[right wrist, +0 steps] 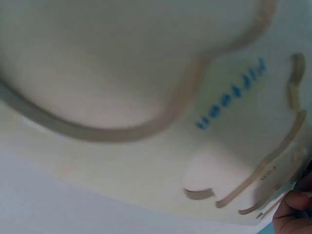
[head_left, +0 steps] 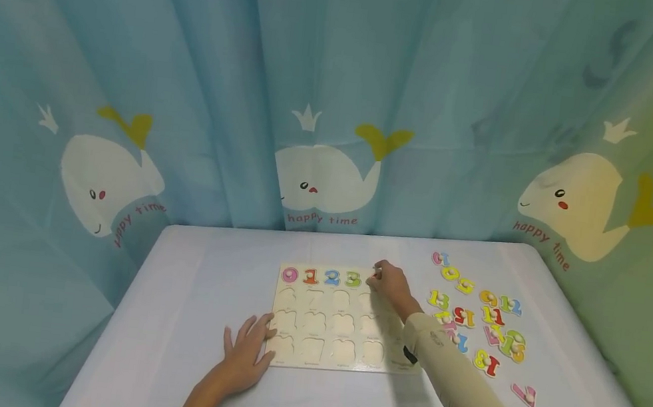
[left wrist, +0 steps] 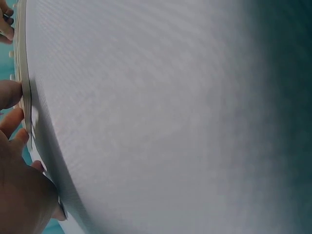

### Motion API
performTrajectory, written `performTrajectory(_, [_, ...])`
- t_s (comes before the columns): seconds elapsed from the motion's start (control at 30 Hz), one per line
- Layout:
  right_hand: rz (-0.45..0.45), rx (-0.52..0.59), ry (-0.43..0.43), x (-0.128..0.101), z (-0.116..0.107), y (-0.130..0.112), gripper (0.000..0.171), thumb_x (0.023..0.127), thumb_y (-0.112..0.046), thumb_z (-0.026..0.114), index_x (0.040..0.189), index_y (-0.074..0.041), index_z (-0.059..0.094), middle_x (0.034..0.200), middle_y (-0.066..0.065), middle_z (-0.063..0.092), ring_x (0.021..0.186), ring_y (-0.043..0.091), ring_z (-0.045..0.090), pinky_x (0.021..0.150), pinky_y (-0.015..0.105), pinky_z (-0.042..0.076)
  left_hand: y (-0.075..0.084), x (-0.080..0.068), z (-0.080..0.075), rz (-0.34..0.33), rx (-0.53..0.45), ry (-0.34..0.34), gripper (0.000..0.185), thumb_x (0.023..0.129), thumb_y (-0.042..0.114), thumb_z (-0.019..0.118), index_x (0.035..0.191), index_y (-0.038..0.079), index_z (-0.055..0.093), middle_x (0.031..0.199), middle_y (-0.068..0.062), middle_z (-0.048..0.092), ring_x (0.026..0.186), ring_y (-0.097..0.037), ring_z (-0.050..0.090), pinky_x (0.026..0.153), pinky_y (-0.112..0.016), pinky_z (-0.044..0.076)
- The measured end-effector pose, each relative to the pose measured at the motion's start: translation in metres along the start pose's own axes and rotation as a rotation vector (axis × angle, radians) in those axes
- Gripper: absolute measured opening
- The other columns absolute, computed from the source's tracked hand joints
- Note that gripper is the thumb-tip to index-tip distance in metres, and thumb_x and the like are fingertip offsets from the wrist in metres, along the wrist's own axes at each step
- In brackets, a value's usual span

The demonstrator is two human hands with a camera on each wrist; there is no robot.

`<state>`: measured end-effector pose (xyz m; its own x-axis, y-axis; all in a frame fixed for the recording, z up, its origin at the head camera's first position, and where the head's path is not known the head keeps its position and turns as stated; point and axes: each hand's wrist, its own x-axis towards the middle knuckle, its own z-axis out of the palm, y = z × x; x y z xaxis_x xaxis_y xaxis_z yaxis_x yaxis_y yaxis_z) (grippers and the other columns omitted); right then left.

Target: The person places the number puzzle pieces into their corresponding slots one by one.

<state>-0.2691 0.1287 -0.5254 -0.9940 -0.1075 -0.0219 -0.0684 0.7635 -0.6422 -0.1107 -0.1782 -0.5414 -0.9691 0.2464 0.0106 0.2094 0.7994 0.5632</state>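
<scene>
Four numbers sit in the puzzle board; the right hand pinches a piece at the next recess, needing alignment; the left hand, fingers flat, steadies the board.

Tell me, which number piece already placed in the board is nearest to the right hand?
The green 3, last in the top row; the right hand is just beside it.

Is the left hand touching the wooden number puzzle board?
Touching. In the head view the left hand lies flat on the table with fingertips on the number puzzle board's lower-left edge; the left wrist view shows fingers against that edge.
</scene>
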Motion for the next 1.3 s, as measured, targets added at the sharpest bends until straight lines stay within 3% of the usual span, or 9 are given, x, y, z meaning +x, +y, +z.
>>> performTrajectory(0.17, [-0.018, 0.027, -0.004, -0.004, 0.0, 0.007, 0.038, 0.084, -0.009, 0.069, 0.115, 0.009, 0.055, 0.088, 0.013, 0.065, 0.08, 0.024, 0.06, 0.077, 0.041, 0.049, 0.001, -0.001, 0.003, -0.006, -0.011, -0.005, 0.054, 0.088, 0.014, 0.059, 0.137, 0.004, 0.039, 0.139, -0.009, 0.045, 0.135, -0.04, 0.019, 0.097, -0.07, -0.008])
performTrajectory(0.37, [0.004, 0.104, -0.09, -0.002, -0.011, 0.017, 0.053, 0.088, -0.018, 0.067, 0.131, 0.005, 0.045, 0.094, 0.012, 0.064, 0.086, 0.026, 0.06, 0.082, 0.044, 0.047, 0.0, -0.002, 0.005, -0.004, -0.033, -0.009, 0.051, 0.088, 0.013, 0.058, 0.135, 0.004, 0.041, 0.142, -0.01, 0.042, 0.135, -0.041, 0.018, 0.096, -0.07, -0.009])
performTrajectory(0.47, [-0.037, 0.121, -0.089, 0.0, -0.019, 0.019, 0.048, 0.092, -0.019, 0.062, 0.13, 0.006, 0.047, 0.098, 0.017, 0.064, 0.091, 0.031, 0.061, 0.082, 0.046, 0.047, -0.002, -0.002, 0.004, 0.0, -0.035, 0.017, 0.048, 0.088, 0.013, 0.059, 0.132, 0.005, 0.044, 0.143, -0.01, 0.039, 0.135, -0.04, 0.019, 0.096, -0.07, -0.009])
performTrajectory(0.63, [-0.08, 0.094, -0.004, -0.003, -0.031, 0.033, 0.033, 0.093, -0.012, 0.057, 0.12, 0.008, 0.054, 0.098, 0.02, 0.064, 0.088, 0.032, 0.06, 0.075, 0.043, 0.048, -0.004, -0.004, 0.004, 0.004, -0.021, 0.013, 0.045, 0.088, 0.013, 0.059, 0.13, 0.005, 0.045, 0.144, -0.01, 0.037, 0.135, -0.041, 0.019, 0.096, -0.071, -0.009])
performTrajectory(0.9, [0.009, 0.042, 0.104, -0.011, -0.065, 0.065, 0.029, 0.094, -0.009, 0.053, 0.117, 0.008, 0.056, 0.102, 0.024, 0.061, 0.083, 0.032, 0.057, 0.067, 0.04, 0.046, -0.004, -0.004, 0.003, 0.014, -0.013, 0.012, 0.042, 0.088, 0.012, 0.059, 0.128, 0.005, 0.047, 0.145, -0.01, 0.036, 0.134, -0.041, 0.019, 0.096, -0.071, -0.008])
performTrajectory(1.17, [0.197, -0.015, 0.128, -0.021, -0.098, 0.103, 0.035, 0.096, -0.011, 0.048, 0.125, 0.008, 0.049, 0.112, 0.027, 0.054, 0.1, 0.038, 0.051, 0.088, 0.05, 0.043, -0.002, -0.001, 0.002, 0.011, 0.004, -0.002, 0.051, 0.089, 0.014, 0.058, 0.135, 0.005, 0.041, 0.143, -0.009, 0.039, 0.135, -0.039, 0.018, 0.097, -0.07, -0.008])
performTrajectory(1.3, [0.261, -0.002, 0.162, -0.029, -0.111, 0.115, 0.035, 0.098, -0.009, 0.046, 0.127, 0.009, 0.046, 0.114, 0.027, 0.05, 0.1, 0.038, 0.049, 0.09, 0.051, 0.042, 0.0, 0.0, 0.001, 0.006, 0.003, -0.012, 0.051, 0.089, 0.014, 0.057, 0.136, 0.005, 0.04, 0.143, -0.01, 0.039, 0.136, -0.04, 0.017, 0.097, -0.07, -0.009])
